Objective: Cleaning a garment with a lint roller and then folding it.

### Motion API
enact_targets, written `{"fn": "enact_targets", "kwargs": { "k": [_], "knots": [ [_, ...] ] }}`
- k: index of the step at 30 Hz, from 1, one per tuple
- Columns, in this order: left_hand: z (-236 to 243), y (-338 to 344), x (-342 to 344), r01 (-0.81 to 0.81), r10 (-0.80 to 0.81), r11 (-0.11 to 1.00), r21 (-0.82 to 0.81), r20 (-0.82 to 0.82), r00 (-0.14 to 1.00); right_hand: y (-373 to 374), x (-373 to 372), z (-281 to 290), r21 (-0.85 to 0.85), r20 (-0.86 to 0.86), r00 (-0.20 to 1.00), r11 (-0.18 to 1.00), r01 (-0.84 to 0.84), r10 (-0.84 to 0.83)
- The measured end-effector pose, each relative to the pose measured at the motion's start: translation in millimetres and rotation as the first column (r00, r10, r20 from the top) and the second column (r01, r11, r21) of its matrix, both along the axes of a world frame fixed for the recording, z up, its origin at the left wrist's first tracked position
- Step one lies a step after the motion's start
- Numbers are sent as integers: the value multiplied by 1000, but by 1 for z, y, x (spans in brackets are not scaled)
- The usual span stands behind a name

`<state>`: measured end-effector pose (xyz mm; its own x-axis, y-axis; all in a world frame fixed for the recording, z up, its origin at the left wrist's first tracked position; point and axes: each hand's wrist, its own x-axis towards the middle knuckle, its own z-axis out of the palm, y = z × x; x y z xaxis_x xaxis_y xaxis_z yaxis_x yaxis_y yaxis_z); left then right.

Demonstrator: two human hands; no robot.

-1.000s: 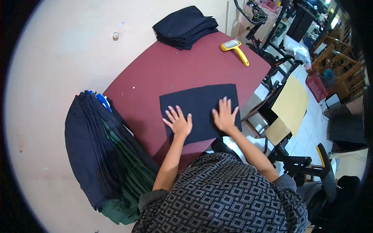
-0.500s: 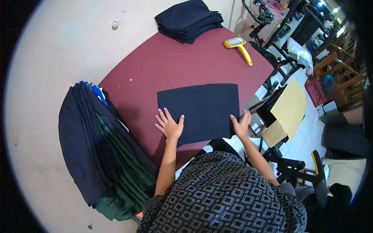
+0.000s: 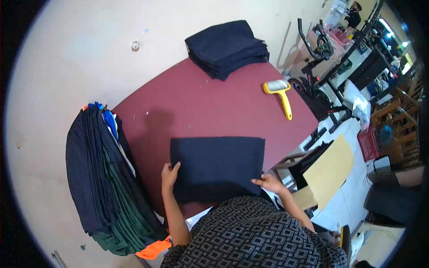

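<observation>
A dark folded rectangle of cloth lies at the front of the maroon tabletop. My left hand grips its left edge, thumb on top. My right hand pinches it near the lower right corner. A stack of dark folded cloth rests at the back of the table, with a yellow-handled lint roller to its right. Left of me hangs a thick bundle of dark navy and green fabric, with blue, white and orange pieces showing at its edges.
A pale wall borders the table. On the right stand exercise equipment, a tan board, a red basket and wooden chairs on a tiled floor. A person is in the far background.
My hands have gone from spread fingers on the cloth to gripping its sides. The cloth now sits lower and slightly left in view; the table's back items appear lower too.
</observation>
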<state>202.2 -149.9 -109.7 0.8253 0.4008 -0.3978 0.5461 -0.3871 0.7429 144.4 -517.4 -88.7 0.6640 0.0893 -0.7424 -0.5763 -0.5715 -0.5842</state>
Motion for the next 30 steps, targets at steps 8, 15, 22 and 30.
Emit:
{"fn": "enact_targets", "kwargs": {
  "k": [8, 15, 22, 30],
  "knots": [
    [25, -48, -6, -63, 98, 929, -365, 78, 992, -32, 93, -25, 553, 244, 950, 832, 30, -197],
    [67, -95, 51, -86, 185, 949, -302, 316, 931, -50, 195, 33, 442, 507, 859, 831, -337, 79],
    [146, -132, 166, -42, 215, 952, -302, 567, 795, -101, 335, 105, 435, 699, 708, 845, -311, -99],
    [160, -169, 344, 232, 75, 928, -292, 756, 651, -144, 527, 118, 491, 765, 581, 835, -247, -278]
  ]
}}
